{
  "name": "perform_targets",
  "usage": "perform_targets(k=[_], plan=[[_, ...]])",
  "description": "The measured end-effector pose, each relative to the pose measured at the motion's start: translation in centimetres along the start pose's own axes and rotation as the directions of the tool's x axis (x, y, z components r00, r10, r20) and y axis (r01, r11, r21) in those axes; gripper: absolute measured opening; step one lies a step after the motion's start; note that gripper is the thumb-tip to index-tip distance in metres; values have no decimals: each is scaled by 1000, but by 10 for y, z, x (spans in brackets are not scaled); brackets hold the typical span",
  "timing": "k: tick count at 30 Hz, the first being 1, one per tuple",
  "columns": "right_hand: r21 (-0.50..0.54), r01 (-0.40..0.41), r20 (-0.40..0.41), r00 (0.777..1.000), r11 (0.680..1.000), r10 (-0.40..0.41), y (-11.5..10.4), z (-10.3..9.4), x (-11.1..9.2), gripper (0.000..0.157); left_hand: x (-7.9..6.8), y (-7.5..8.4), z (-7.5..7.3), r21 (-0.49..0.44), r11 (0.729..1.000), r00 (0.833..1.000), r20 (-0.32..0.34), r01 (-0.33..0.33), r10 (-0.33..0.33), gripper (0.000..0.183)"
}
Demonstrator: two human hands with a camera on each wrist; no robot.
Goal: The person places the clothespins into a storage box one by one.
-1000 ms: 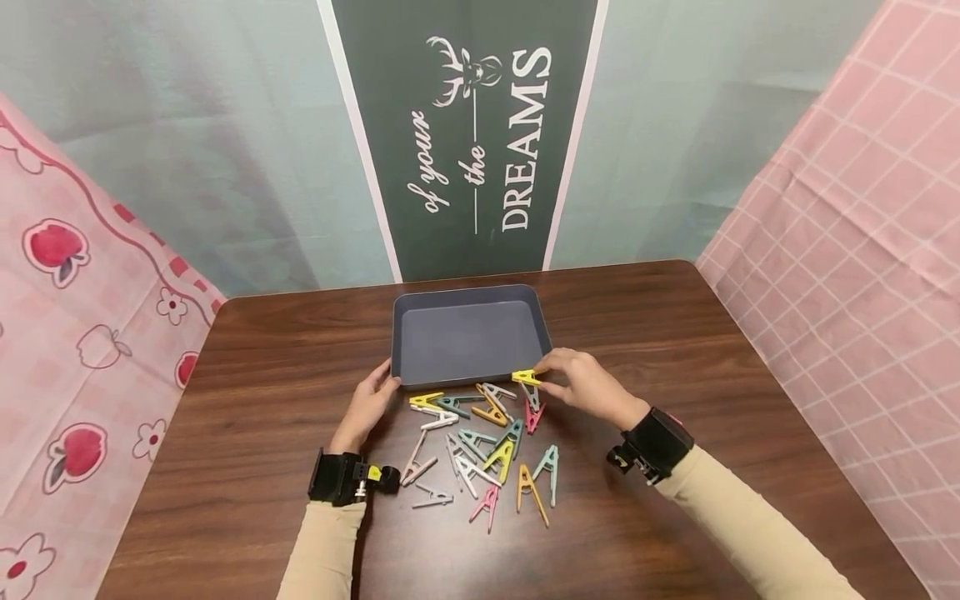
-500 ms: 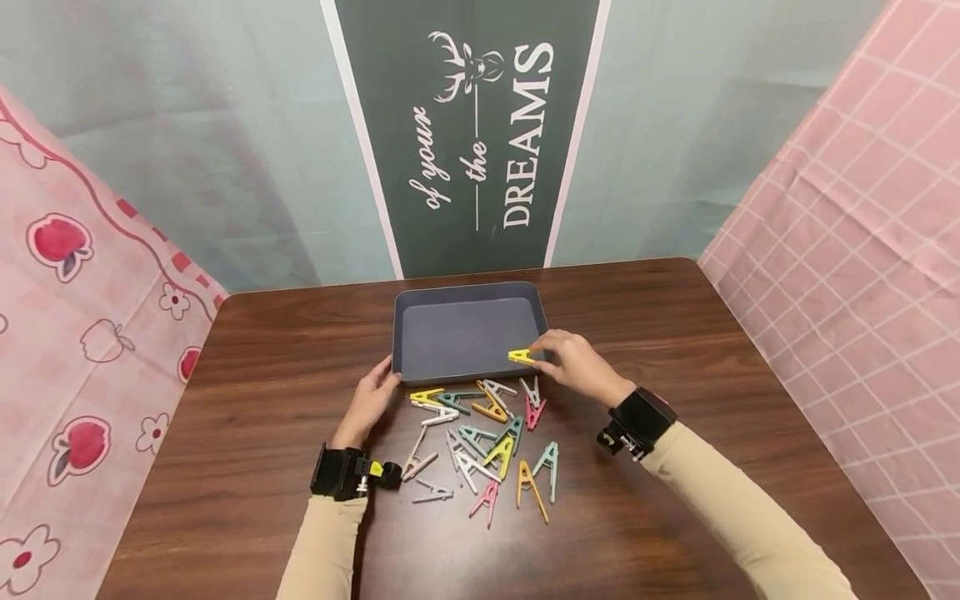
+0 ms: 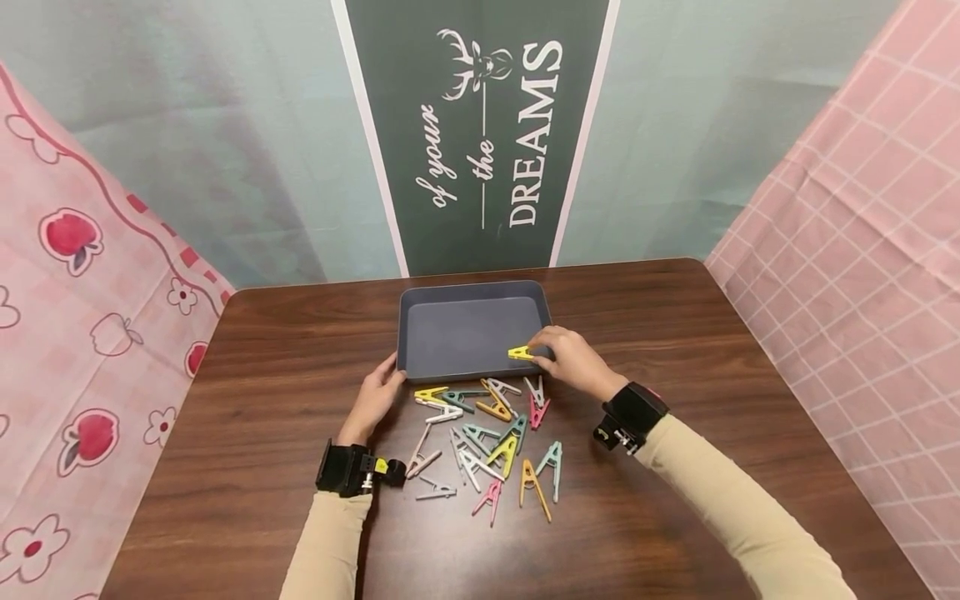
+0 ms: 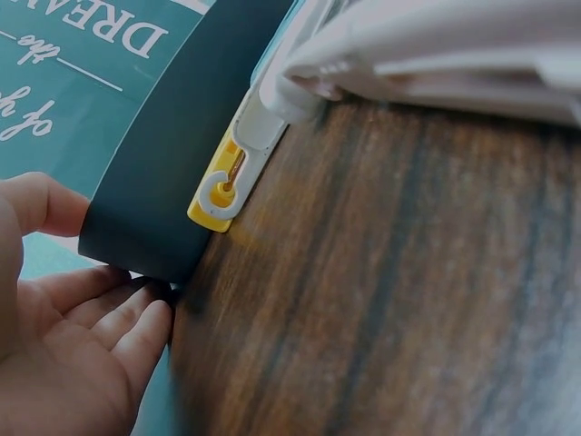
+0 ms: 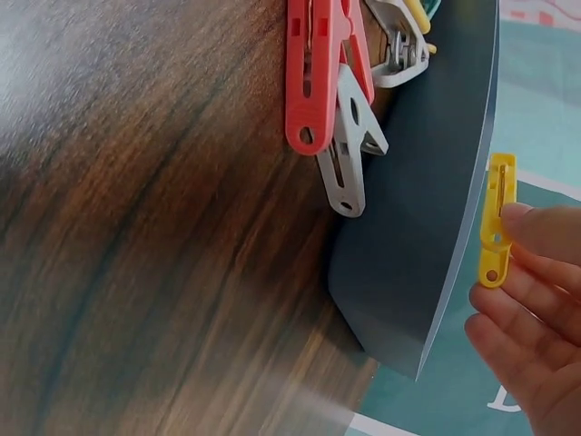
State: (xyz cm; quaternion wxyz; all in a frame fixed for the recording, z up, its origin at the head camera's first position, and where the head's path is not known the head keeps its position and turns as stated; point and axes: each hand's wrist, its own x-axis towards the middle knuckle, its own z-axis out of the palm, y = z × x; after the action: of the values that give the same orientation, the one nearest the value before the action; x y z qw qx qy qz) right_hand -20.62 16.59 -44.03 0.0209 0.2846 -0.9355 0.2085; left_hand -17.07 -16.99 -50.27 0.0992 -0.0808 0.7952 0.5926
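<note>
A grey rectangular tray (image 3: 472, 333) stands toward the back of the table. My left hand (image 3: 373, 402) holds its front left corner; in the left wrist view the thumb lies at the rim and the other fingers (image 4: 136, 336) lie near the base. Thumb and fingertips of my right hand (image 3: 573, 360) pinch a yellow clothespin (image 3: 520, 353) over the tray's front right part. The right wrist view shows this clothespin (image 5: 497, 218) just past the tray wall (image 5: 408, 227), above rim height. In front of the tray lie several loose clothespins, among them a yellow-green one (image 3: 504, 455).
Near the tray's front right lie a red clothespin (image 3: 537, 412) and a grey one (image 3: 536, 390). An orange clothespin (image 3: 532, 487) and a pink one (image 3: 490, 498) are closest to the person. Curtains hang behind the table (image 3: 660, 517) and at both sides.
My right hand has lifted the yellow clothespin from the tray's front edge and carried it back, over the tray. My left hand keeps its place at the corner.
</note>
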Motion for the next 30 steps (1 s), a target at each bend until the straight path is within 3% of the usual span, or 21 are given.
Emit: perform_targets(k=[9, 18, 30], plan=[[-25, -24, 8, 1000, 999, 24, 6, 2, 10, 23, -1, 3, 2, 3, 1000, 1000, -4, -5, 5, 56], [-30, -72, 120, 990, 997, 75, 6, 2, 13, 22, 0, -1, 1, 6, 1000, 1000, -7, 7, -7, 56], [-70, -44, 219, 974, 997, 59, 6, 0, 28, 17, 0, 0, 1, 4, 1000, 1000, -11, 9, -9, 56]])
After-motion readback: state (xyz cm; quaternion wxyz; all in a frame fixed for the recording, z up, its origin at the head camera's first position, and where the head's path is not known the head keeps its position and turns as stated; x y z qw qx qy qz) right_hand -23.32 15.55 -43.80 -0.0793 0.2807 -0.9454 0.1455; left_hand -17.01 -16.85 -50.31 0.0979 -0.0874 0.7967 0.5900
